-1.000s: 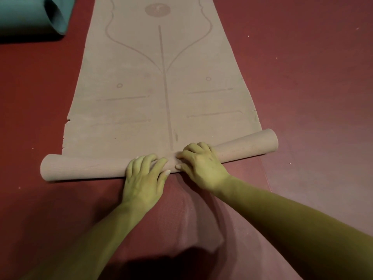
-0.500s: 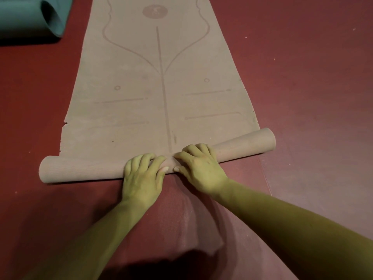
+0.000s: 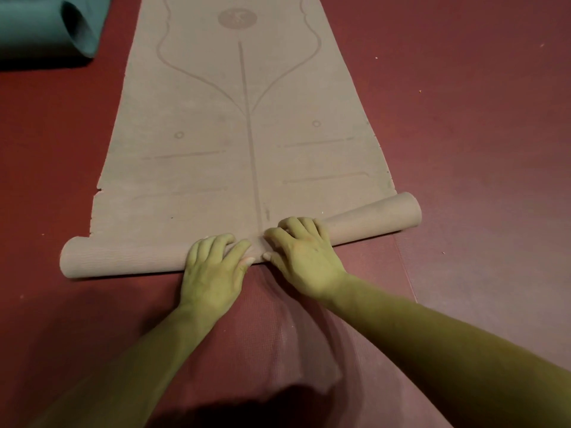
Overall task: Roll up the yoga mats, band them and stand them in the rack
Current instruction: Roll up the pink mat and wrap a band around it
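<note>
Head view, left hand (image 3: pixel 213 273), right hand (image 3: pixel 304 257), both gripping mat roll (image 3: pixel 123 257)

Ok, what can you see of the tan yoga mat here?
The tan yoga mat looks like worn matte foam, printed with faint alignment lines and a round emblem. Its near end is rolled into a slightly skewed tube; the rest lies flat, its left edge nicked. The roll rests on a dark red mat. The left hand and right hand grip the roll's middle, side by side.
</note>
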